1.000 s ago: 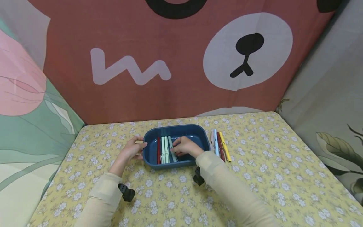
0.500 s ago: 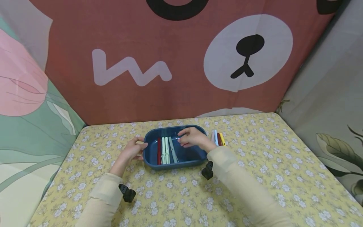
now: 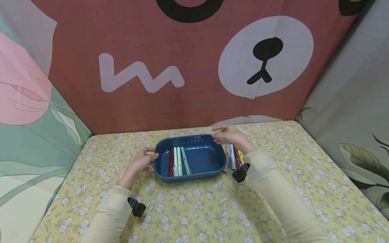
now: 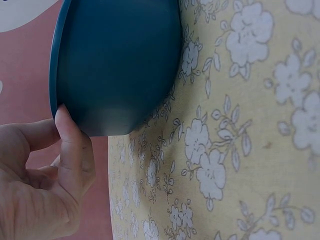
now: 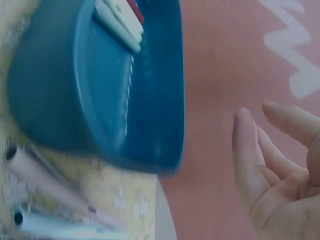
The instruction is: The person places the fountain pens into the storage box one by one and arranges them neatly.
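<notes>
A dark blue oblong tray point(image 3: 206, 160) sits on the table. Inside its left half lie a red pen point(image 3: 171, 162), two pale green pens point(image 3: 177, 162) side by side, and a grey-green pen point(image 3: 186, 161) that slants. At the tray's left end my left hand point(image 3: 141, 160) pinches the rim between thumb and fingers; the left wrist view shows this grip on the blue wall point(image 4: 115, 65). My right hand point(image 3: 232, 137) holds nothing and hovers over the tray's far right corner, fingers loosely bent. In the right wrist view that hand point(image 5: 280, 175) is apart from the tray.
Right of the tray lie several pens: a pale pink pen point(image 3: 227, 157), a light blue pen point(image 3: 232, 158), a dark red pen point(image 3: 236, 158) and a yellow pen point(image 3: 241, 157), partly hidden by the right wrist. A printed red cloth point(image 3: 152, 111) rises behind the floral table point(image 3: 188, 209).
My right hand has let go of the grey-green pen inside the tray and moved up and right past the tray's far corner. The left hand stays on the rim.
</notes>
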`<state>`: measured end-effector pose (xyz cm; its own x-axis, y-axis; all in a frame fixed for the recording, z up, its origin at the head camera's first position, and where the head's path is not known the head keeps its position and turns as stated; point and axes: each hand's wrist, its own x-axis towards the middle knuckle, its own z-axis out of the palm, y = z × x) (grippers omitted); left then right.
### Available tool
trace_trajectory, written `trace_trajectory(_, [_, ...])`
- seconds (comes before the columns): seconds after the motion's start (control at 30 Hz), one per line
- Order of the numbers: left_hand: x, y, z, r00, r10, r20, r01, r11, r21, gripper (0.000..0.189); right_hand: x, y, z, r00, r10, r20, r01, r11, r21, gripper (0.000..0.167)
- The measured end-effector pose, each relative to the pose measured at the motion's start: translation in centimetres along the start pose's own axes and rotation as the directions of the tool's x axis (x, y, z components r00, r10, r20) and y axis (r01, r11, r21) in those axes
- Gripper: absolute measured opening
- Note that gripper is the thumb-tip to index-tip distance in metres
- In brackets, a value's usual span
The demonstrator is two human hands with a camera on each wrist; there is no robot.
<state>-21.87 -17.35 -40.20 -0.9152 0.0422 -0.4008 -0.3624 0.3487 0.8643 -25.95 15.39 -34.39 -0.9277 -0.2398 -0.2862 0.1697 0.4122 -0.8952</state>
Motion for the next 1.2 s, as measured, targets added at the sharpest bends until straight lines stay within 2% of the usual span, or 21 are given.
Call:
trace_trajectory(0.23, [-0.1,0.0,0.0,1.000,-0.004,0.001,0.004,1.000,-0.008,0.045,0.2,1.8,-2.5,0.996,0.049,-0.070,-0.051,0.998,-0.035,0.048])
trace_trajectory(0.47, [0.0,-0.1,0.0,1.000,0.000,-0.006,0.000,1.000,-0.006,0.045,-0.2,4.2,-4.1,0.992,0.080,-0.097,-0.084,0.996,-0.038,0.048])
trace_trajectory(0.57, [0.0,-0.1,0.1,1.000,-0.001,-0.011,0.001,1.000,-0.010,0.045,-0.4,5.1,-4.5,0.990,0.101,-0.101,-0.104,0.994,-0.017,0.049])
trace_trajectory(0.87, [0.1,-0.4,0.1,1.000,0.013,-0.020,-0.013,1.000,-0.020,0.047,-0.9,7.2,-5.4,0.987,0.119,-0.107,-0.124,0.991,-0.043,0.049])
trace_trajectory(1.2, [0.0,-0.8,0.0,1.000,0.027,-0.009,-0.027,0.998,-0.057,0.047,-1.0,8.8,-5.8,0.983,0.147,-0.114,-0.154,0.987,-0.055,0.049])
